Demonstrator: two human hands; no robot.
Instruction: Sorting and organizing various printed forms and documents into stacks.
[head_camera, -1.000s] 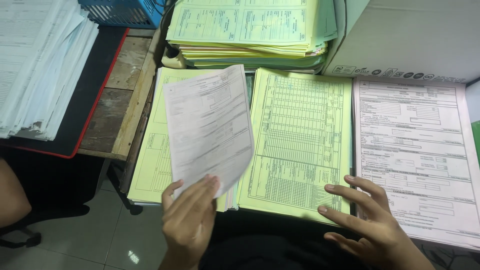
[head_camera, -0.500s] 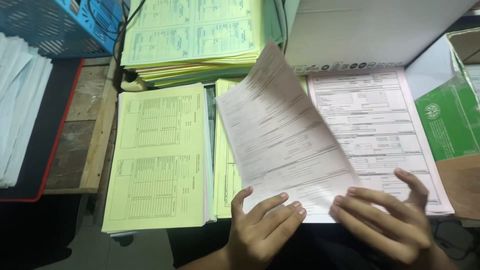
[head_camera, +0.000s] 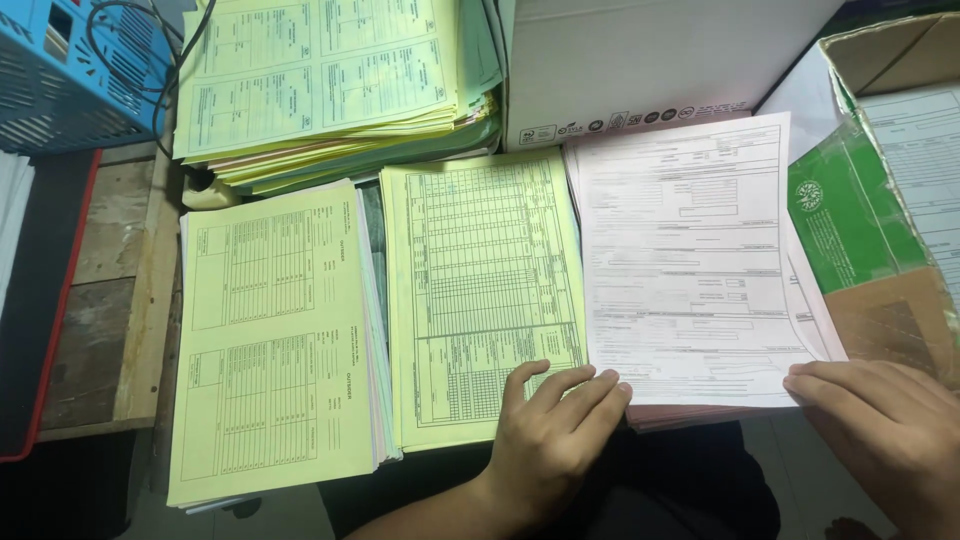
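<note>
I see the left hand resting flat, fingers spread apart, across the lower edge where the middle yellow form stack meets the white form sheet. Its fingertips press the sheet's lower left corner; its grip closes on nothing. The right hand lies open on the sheet's lower right corner, also pressing rather than pinching. In my judgement, both corners are pinned so the sheet squares onto the pink-edged stack beneath it. The sheet lies face up, rightmost of three stacks on the worktop. A second yellow stack sits left, a cardboard box just right, a white box behind.
</note>
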